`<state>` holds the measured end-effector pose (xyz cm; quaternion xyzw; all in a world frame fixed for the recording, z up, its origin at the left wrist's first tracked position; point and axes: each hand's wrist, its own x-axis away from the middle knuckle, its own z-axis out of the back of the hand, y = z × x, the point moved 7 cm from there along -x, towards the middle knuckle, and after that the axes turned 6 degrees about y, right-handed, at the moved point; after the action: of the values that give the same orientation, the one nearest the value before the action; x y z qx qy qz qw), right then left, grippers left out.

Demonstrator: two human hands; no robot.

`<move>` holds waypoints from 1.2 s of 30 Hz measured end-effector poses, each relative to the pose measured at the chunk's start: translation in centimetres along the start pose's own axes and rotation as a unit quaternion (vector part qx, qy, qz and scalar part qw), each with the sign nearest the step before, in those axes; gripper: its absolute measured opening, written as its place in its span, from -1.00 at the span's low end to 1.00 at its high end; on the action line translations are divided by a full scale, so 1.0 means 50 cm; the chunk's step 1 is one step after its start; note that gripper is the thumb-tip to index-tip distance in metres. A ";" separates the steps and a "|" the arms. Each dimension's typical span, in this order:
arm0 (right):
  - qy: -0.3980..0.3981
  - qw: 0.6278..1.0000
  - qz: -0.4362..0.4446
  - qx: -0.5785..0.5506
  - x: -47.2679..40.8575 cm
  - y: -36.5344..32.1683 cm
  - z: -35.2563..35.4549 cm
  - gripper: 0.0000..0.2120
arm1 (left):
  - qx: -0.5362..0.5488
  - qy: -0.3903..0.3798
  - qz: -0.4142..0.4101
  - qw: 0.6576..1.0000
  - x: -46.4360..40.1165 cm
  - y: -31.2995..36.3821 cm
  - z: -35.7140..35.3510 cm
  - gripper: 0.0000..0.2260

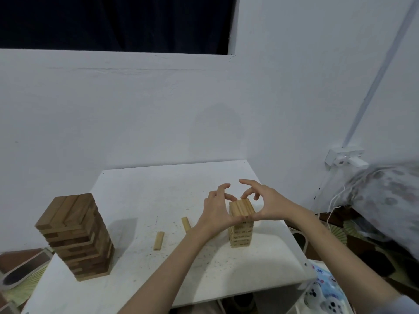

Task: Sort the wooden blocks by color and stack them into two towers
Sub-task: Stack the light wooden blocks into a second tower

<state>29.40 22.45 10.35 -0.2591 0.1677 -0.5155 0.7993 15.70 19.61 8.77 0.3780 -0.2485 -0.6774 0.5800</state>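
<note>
A tall tower of dark brown blocks (74,234) stands at the near left of the white table (140,191). A shorter tower of light blocks (240,232) stands right of centre. Both hands meet at its top layer. My left hand (215,211) rests its thumb against the near face, with its fingers arched just above the top's left corner. My right hand (265,202) has its thumb on the near face and a curled fingertip on the far top edge, pinching the top layer. Two loose light blocks lie flat on the table: one (158,240) near the middle, another (186,223) beside my left wrist.
The table stands against a white wall, its right edge near a patterned cushion (390,200) and a wall socket (342,158) with cables. A printed bag (324,288) lies at the near right corner. A dark object (22,268) lies on the floor at left.
</note>
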 end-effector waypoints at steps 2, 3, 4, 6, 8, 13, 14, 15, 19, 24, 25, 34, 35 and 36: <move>-0.001 1.000 -0.003 -0.002 -0.001 0.009 -0.001 -0.10 | -0.002 0.000 0.001 1.000 -0.003 -0.002 -0.008 -0.18; -0.001 1.000 -0.004 -0.004 -0.001 0.013 -0.002 -0.10 | -0.004 0.000 0.002 1.000 -0.005 -0.003 -0.011 -0.18; -0.001 1.000 -0.004 -0.006 -0.002 0.016 -0.002 -0.10 | -0.005 0.001 0.003 1.000 -0.007 -0.004 -0.012 -0.18; 0.000 1.000 -0.006 -0.011 -0.004 0.020 -0.002 -0.10 | -0.008 0.000 0.005 1.000 -0.010 -0.006 -0.015 -0.18; -0.001 1.000 -0.007 -0.011 -0.008 0.023 -0.004 -0.10 | -0.009 -0.002 0.008 1.000 -0.012 -0.007 -0.016 -0.18; -0.006 1.000 0.000 -0.008 -0.013 0.022 -0.009 -0.09 | -0.016 -0.007 0.017 1.000 -0.015 -0.011 -0.017 -0.18; -0.006 1.000 0.001 -0.008 -0.013 0.022 -0.010 -0.09 | -0.016 -0.009 0.019 1.000 -0.015 -0.012 -0.017 -0.18; -0.007 1.000 0.001 -0.009 -0.013 0.021 -0.010 -0.09 | -0.015 -0.010 0.020 1.000 -0.014 -0.013 -0.016 -0.17; -0.009 1.000 0.000 -0.014 -0.012 0.021 -0.015 -0.10 | -0.020 -0.019 0.026 0.999 -0.011 -0.015 -0.016 -0.18; -0.014 1.000 -0.009 -0.012 -0.011 0.023 -0.015 -0.11 | -0.024 -0.032 0.038 0.998 -0.009 -0.013 -0.016 -0.20; -0.016 1.000 -0.011 -0.012 -0.011 0.023 -0.016 -0.11 | -0.024 -0.035 0.039 0.998 -0.008 -0.013 -0.017 -0.20; -0.010 0.999 -0.035 -0.031 0.007 0.009 0.011 -0.07 | 0.070 -0.012 0.083 0.994 0.005 -0.006 0.011 -0.13; 0.006 0.998 -0.043 -0.046 0.009 0.009 0.019 -0.12 | 0.112 0.000 0.109 0.988 0.007 -0.003 0.020 -0.22; 0.025 0.996 -0.055 -0.065 0.010 0.011 0.027 -0.18 | 0.151 0.008 0.145 0.978 0.008 0.000 0.029 -0.31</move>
<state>30.72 22.52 11.13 -0.3068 0.2064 -0.5532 0.7465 14.52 19.05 9.54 0.4267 -0.3952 -0.5375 0.6106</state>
